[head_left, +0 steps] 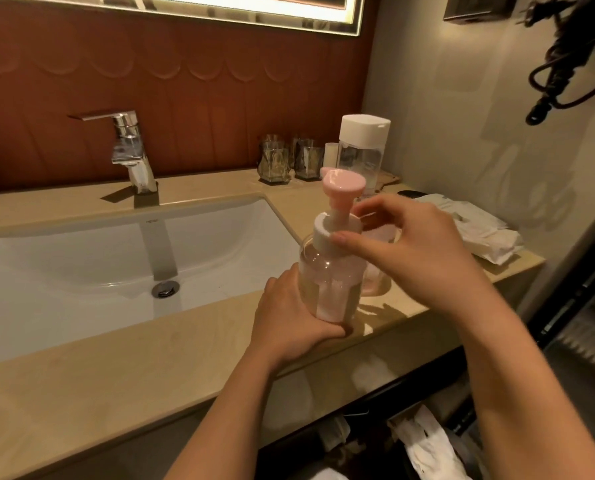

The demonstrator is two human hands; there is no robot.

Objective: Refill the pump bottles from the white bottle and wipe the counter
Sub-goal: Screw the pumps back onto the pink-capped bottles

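My left hand (289,315) wraps the clear pump bottle (327,271) low down, near the front edge of the counter (116,358); my right hand (406,244) pinches its white collar (323,227) between thumb and fingers.

Left hand (290,315) gripping pump bottle (327,271), right hand (410,251) on collar (white)

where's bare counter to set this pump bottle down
Widest free patch: the front counter strip between the sink and the near edge, left of the left hand. A smaller one lies behind the sink, between faucet and glasses. The right end is crowded: white-capped bottle, a second bottle, folded cloths.
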